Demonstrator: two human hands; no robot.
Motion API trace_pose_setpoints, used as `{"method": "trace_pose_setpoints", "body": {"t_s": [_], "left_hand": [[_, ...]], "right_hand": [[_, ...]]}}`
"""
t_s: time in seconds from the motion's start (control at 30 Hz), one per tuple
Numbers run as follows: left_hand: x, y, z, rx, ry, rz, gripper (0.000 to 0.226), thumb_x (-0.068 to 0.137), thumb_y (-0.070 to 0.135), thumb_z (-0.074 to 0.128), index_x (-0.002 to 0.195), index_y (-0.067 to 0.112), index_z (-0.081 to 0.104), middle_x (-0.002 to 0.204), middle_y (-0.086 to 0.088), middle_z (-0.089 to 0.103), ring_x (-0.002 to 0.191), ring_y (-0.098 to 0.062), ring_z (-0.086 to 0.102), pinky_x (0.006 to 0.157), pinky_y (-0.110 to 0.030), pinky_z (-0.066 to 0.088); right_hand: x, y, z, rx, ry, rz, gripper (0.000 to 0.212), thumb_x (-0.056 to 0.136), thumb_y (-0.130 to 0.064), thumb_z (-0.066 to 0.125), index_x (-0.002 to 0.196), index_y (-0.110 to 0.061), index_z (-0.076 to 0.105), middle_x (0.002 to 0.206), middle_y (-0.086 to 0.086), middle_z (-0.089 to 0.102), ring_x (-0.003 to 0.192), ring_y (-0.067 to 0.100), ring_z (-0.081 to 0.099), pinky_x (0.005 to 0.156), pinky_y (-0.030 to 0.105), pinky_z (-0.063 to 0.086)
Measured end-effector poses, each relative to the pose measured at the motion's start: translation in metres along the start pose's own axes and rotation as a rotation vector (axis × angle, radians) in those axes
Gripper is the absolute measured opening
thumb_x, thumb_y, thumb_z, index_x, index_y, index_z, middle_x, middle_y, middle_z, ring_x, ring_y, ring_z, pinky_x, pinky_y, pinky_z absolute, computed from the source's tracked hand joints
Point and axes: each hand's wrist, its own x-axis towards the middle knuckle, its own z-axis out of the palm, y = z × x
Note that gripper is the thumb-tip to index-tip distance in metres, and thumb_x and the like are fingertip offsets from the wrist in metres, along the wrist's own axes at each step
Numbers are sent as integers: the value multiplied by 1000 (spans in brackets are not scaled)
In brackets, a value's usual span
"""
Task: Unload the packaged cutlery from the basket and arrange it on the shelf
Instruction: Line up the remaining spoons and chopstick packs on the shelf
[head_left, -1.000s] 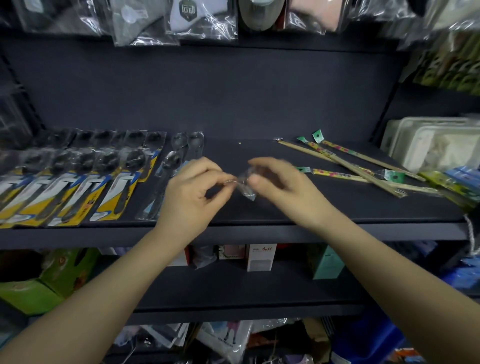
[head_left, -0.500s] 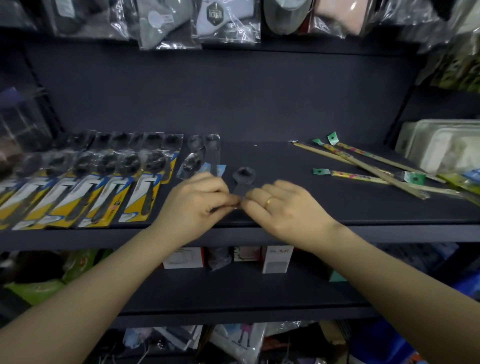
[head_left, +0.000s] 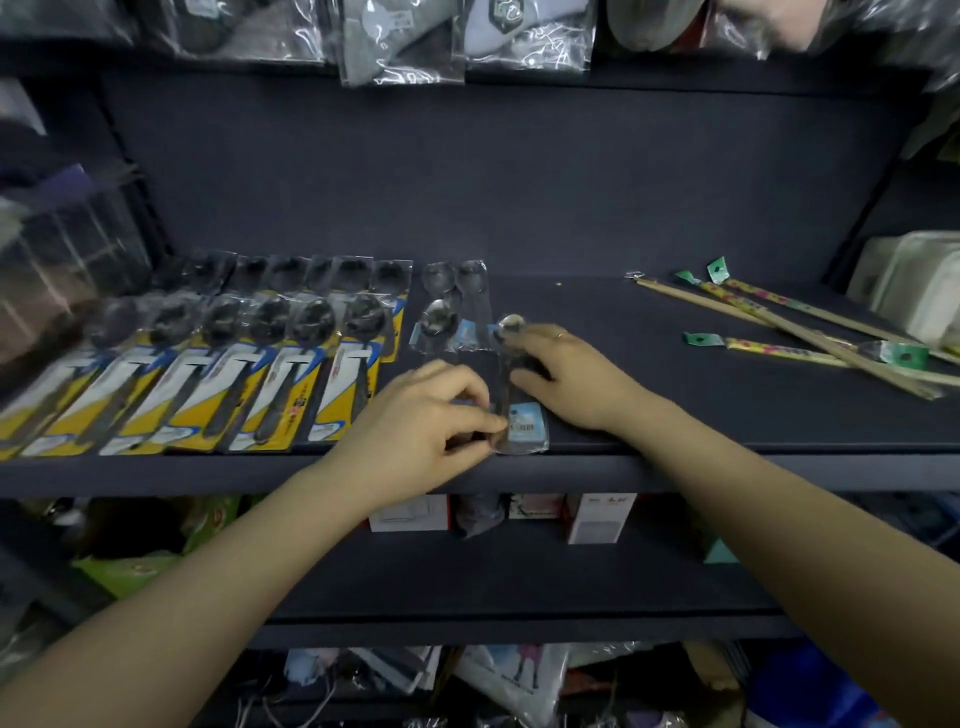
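The wrapped spoon (head_left: 511, 384) now lies flat on the shelf (head_left: 675, 364), lengthwise, its bowl toward the back wall and its labelled end at the front edge. A second ago it was held up in the air between both hands; half a second ago it was just touching down. So this piece is as good as placed, and what remains looks like a small nudge to square it up.

The left hand (head_left: 421, 421) pinches the near end of the wrapper beside the barcode label, fingers curled. The right hand (head_left: 561, 379) has moved from pinching that end to lying along the spoon's right side, fingers fairly straight and reaching up to the bowl; its grip reads as spread, pressing rather than holding.

Just left of the spoon sit three more clear-wrapped spoons (head_left: 449, 306), and further left the row of yellow-carded spoons (head_left: 218, 374). Well to the spoon's right lie wrapped chopsticks (head_left: 810, 332). The basket is not in view.
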Motion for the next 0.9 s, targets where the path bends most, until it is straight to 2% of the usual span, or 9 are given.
{"method": "trace_pose_setpoints", "body": {"t_s": [0.1, 0.2, 0.33, 0.47, 0.57, 0.67, 0.73, 0.83, 0.9], "left_hand": [[-3, -4, -4, -48, -89, -6, 36, 80, 41, 49, 101, 22, 71, 109, -1, 65, 102, -18, 60, 85, -37, 52], [-8, -6, -5, -96, -181, -48, 51, 78, 53, 44, 112, 23, 66, 126, 2, 61, 116, -16, 57, 99, -34, 45], [-8, -5, -3, 2, -159, -4, 51, 77, 57, 45, 107, 22, 66, 118, 2, 65, 107, -18, 63, 90, -35, 51], [-5, -8, -5, -4, -121, -28, 47, 78, 54, 42, 102, 22, 67, 112, 5, 67, 115, -20, 57, 93, -36, 49], [-4, -12, -7, -53, -134, -111, 56, 77, 57, 35, 115, 26, 62, 116, 6, 65, 123, -21, 50, 100, -36, 43], [-3, -14, -7, -61, -171, -145, 61, 77, 60, 29, 121, 29, 58, 118, 4, 58, 114, -18, 52, 89, -37, 50], [-2, -14, -8, -51, -198, -174, 61, 77, 64, 30, 120, 31, 58, 124, 7, 52, 116, -16, 49, 86, -37, 50], [2, -11, -8, -61, -230, -229, 44, 83, 55, 50, 117, 28, 59, 140, 10, 42, 129, -13, 39, 97, -35, 44], [5, -11, -6, -88, -241, -254, 40, 83, 50, 54, 114, 26, 58, 140, 11, 45, 129, -10, 39, 99, -34, 42]], "right_hand": [[27, -6, -2, 105, 115, 239, 51, 92, -23, 53, 137, -4, 36, 134, 20, 48, 125, 34, 44, 97, 34, 37], [51, -7, -2, 234, 142, 427, 37, 89, -17, 57, 120, 3, 52, 109, 19, 59, 106, 31, 56, 76, 29, 40], [67, -7, -1, 686, 264, 502, 10, 82, 3, 60, 88, -2, 66, 82, 15, 64, 78, 26, 62, 78, 35, 57], [75, -14, -3, 797, 287, 443, 14, 84, 0, 59, 95, -9, 58, 73, 3, 58, 58, 11, 52, 39, 9, 40], [86, -13, 5, 790, 262, 462, 11, 85, 1, 59, 84, -10, 57, 68, 3, 56, 56, 12, 50, 46, 17, 43], [95, -10, 14, 753, 287, 483, 20, 83, -2, 61, 72, -17, 54, 73, 7, 59, 55, 13, 48, 53, 24, 42], [97, -10, 17, 586, 284, 463, 9, 83, -6, 63, 83, -14, 60, 89, 9, 61, 68, 18, 55, 63, 27, 45], [82, -13, 11, 254, 246, 367, 39, 83, -17, 66, 119, -6, 56, 116, 14, 57, 108, 25, 55, 87, 26, 40], [57, -16, 5, 168, 223, 212, 39, 83, -19, 66, 119, -8, 56, 120, 13, 56, 112, 25, 53, 83, 15, 34]]}}
